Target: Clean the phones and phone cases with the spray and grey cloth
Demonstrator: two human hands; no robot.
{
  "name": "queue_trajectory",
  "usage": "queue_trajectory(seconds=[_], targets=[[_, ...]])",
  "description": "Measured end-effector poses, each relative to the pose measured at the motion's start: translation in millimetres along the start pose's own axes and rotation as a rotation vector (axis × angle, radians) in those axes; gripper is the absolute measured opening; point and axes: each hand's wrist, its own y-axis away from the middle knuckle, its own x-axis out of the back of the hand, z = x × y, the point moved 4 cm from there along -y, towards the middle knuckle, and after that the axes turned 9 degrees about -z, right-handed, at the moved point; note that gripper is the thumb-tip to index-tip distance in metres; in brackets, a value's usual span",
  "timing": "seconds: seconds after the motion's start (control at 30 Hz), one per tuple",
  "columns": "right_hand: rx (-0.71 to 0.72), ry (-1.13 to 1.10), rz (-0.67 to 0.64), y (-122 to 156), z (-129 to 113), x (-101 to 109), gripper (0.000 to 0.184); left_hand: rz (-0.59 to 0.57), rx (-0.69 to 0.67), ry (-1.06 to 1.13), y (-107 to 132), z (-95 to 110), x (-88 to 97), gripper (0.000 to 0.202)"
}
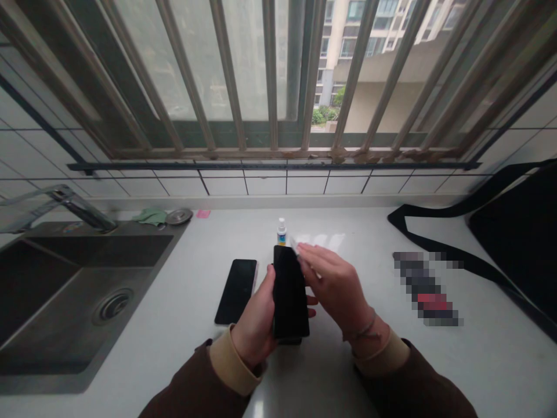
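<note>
My left hand (256, 316) is wrapped around a black smartphone (290, 293), thumb along its left edge and fingertips showing past its right edge. The screen is dark and faces up toward me. At the phone's upper right corner, my right hand (333, 278) has its fingers pressed together on a thin white wipe (295, 246), mostly hidden by the fingers. A second dark-screened smartphone (237, 292) lies on the counter to the left. Just beyond the held phone, a small white spray bottle (282, 227) stands upright, its lower part hidden.
A steel sink (130, 244) with a faucet (85, 212) takes up the left. Near its back corner are a green cloth (150, 216), a metal drain cover (178, 216) and a pink slip (203, 214). A black bag (517, 203) with its strap and a blurred-out item (426, 288) lie right.
</note>
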Motion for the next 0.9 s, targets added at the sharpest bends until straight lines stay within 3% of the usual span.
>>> queue_trajectory(seconds=[0.13,0.33,0.43,0.53,0.63,0.8,0.9], targets=[[0.165,0.022,-0.224,1,-13,-24,0.041,0.022,-0.056,0.126,-5,0,-0.3,0.057],[0.392,0.082,-0.39,7,-44,-30,0.042,0.06,-0.081,0.201,-6,15,6.5,0.062],[0.513,0.092,-0.421,11,-59,-29,0.037,0.088,-0.015,0.202,-4,19,14.3,0.075],[0.592,0.136,-0.344,14,-64,-32,0.033,0.138,-0.022,0.23,-2,23,18.0,0.077],[0.568,0.205,-0.263,15,-56,-38,0.032,0.112,-0.032,0.244,-3,24,12.5,0.073],[0.362,0.318,-0.196,10,-32,-40,0.037,0.058,-0.099,0.271,-6,11,2.4,0.05],[0.228,0.364,-0.101,6,-21,-32,0.037,0.012,-0.009,0.179,-5,-5,1.6,0.05]])
